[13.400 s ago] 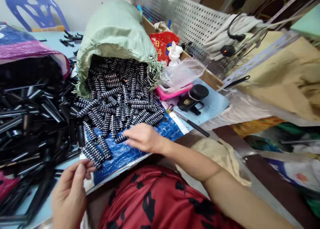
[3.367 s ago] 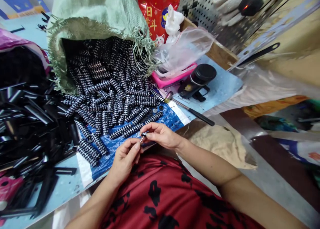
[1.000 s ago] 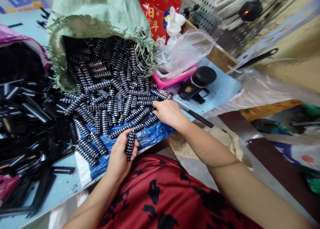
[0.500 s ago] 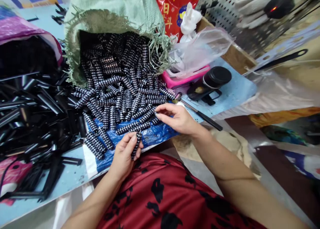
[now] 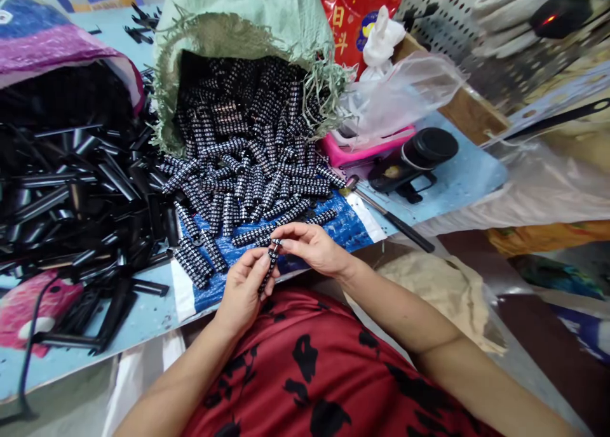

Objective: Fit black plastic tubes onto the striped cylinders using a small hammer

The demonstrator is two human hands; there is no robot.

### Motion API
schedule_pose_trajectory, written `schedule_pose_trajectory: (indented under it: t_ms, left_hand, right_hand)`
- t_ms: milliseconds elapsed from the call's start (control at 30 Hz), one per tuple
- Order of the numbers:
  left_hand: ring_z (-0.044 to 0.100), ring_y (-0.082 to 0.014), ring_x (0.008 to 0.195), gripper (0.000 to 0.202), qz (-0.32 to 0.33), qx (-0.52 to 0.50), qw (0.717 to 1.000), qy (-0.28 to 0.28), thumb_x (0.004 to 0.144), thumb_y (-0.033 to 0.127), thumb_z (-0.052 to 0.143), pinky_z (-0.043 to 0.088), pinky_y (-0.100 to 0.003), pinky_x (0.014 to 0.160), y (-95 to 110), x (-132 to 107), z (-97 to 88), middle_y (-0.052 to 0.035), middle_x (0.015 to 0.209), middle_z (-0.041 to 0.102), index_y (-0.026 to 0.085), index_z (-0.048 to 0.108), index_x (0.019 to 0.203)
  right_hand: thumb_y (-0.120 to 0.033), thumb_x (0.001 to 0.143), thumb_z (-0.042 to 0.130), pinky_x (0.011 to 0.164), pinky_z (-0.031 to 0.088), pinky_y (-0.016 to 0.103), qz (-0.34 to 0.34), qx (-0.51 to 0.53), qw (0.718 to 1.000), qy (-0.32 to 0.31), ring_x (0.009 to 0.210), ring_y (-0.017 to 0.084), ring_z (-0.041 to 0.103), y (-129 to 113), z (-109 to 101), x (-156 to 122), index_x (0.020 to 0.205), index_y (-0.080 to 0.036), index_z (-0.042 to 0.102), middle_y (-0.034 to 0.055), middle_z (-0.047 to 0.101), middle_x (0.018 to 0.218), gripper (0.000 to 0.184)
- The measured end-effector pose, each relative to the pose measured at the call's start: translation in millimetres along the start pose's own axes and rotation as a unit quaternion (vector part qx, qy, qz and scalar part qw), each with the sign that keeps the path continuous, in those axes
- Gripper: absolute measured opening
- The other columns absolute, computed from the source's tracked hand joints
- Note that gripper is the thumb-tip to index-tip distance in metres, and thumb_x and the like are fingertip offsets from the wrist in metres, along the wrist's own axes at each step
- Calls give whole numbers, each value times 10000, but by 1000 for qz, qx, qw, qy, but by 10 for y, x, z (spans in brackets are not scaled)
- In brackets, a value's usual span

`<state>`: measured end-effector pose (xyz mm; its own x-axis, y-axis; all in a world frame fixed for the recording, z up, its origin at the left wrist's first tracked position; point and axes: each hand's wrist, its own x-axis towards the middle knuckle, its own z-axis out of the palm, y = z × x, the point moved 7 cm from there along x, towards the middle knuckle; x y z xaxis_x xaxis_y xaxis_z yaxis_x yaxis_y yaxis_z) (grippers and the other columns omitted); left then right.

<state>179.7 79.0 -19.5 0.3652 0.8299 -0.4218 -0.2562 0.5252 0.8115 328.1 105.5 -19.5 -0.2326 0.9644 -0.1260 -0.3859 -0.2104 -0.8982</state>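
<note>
My left hand (image 5: 245, 291) is closed around a slim black tube with white square spots (image 5: 269, 272), held tilted over the table's front edge. At the tube's upper end, my right hand (image 5: 317, 249) pinches a small dark piece (image 5: 276, 241) between thumb and fingertips. A short pale stretch shows between this piece and the tube; whether the two are joined I cannot tell. Just beyond my hands, many similar spotted tubes (image 5: 248, 183) spill from a frayed green woven sack (image 5: 243, 18) onto a blue plastic sheet (image 5: 222, 291).
Plain black tubes (image 5: 71, 183) heap up at the left, beside a purple and blue bag (image 5: 57, 40). A hammer (image 5: 391, 218) lies at the right, near a black flask (image 5: 414, 161) and a pink tray (image 5: 338, 154). A pink fish-shaped item (image 5: 38, 307) sits front left.
My right hand has come left and down from beside the pile to the upper end of the tube in my left hand. The view has shifted slightly.
</note>
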Motion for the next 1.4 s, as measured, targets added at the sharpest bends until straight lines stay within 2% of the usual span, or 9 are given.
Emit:
schedule_pose_trajectory:
  t_ms: [200, 300, 400, 533, 667, 900, 1100, 1333, 1400]
  left_hand:
    - [450, -58, 490, 423, 13, 1, 1000, 13, 882, 521, 766, 310, -173, 449, 4, -32, -26, 5, 727, 641, 167, 634, 1073]
    - [469, -73, 530, 465, 21, -38, 998, 41, 865, 542, 775, 352, -180, 470, 10, -36, -47, 21, 757, 624, 201, 599, 1127]
    - [512, -99, 602, 433, 38, -65, 995, 62, 900, 521, 743, 427, -203, 555, 26, -42, -69, 31, 740, 595, 228, 573, 1170]
    - [618, -153, 801, 370, 80, -2, 995, 58, 963, 512, 666, 519, -265, 745, 105, -114, -156, -5, 844, 640, 232, 577, 1189]
    - [633, -199, 1137, 421, 199, 152, 955, 161, 939, 437, 727, 505, -310, 996, 403, -370, -515, -91, 1233, 656, 224, 591, 1275]
    - [651, -142, 855, 319, 225, 185, 911, 291, 943, 470, 711, 536, -247, 799, 574, -715, -1086, -60, 1042, 703, 207, 679, 1120]
    - [678, -189, 805, 435, 163, 178, 931, 273, 887, 593, 724, 566, -295, 759, 354, -717, -1202, -74, 871, 712, 179, 736, 1021]
    - [615, -161, 695, 425, 174, 190, 935, 243, 914, 598, 684, 517, -265, 656, 436, -589, -1285, -78, 854, 718, 185, 756, 979]
    - [628, -170, 712, 399, 182, 204, 938, 214, 935, 577, 666, 513, -266, 661, 482, -556, -1218, -75, 851, 719, 194, 759, 997]
  right_hand:
    - [-340, 960, 703, 919, 600, 307, -119, -192, 974, -26, 951, 147, 728, -176, 129, -25, 1103, -183, 762, 60, 765, 1039, 221]
    - [-376, 977, 687, 1052, 555, 383, -254, -395, 883, -11, 1188, 216, 684, -342, 313, -142, 1288, -176, 705, 138, 718, 1258, 370]
    - [-614, 844, 780, 1131, 496, 484, -315, -533, 784, -47, 1378, 321, 566, -328, 545, -249, 1546, -160, 488, 225, 560, 1491, 885]
    - [-584, 890, 729, 1114, 480, 504, -347, -596, 719, -91, 1353, 331, 577, -260, 705, -278, 1584, -140, 410, 239, 559, 1482, 884]
    - [-522, 887, 701, 1238, 289, 606, -357, -631, 672, -149, 1480, 368, 454, -170, 836, -137, 1584, -121, 395, 230, 549, 1512, 860]
    - [-400, 760, 874, 1300, 148, 629, -284, -701, 604, -250, 1594, 402, 226, 78, 1148, 352, 1501, -36, 482, 233, 515, 1548, 914]
    - [-413, 822, 840, 1279, 234, 646, -266, -726, 585, -245, 1578, 392, 275, 69, 1204, 423, 1477, -45, 525, 217, 440, 1617, 815]
    - [-435, 1044, 575, 1032, 503, 423, -325, -627, 694, -142, 1136, 221, 684, -547, 1073, 819, 1272, -164, 691, 118, 744, 1227, 373]
    - [-346, 1064, 527, 934, 509, 368, -309, -661, 680, -75, 974, 200, 692, -730, 961, 1161, 1176, -158, 722, 92, 766, 1066, 293]
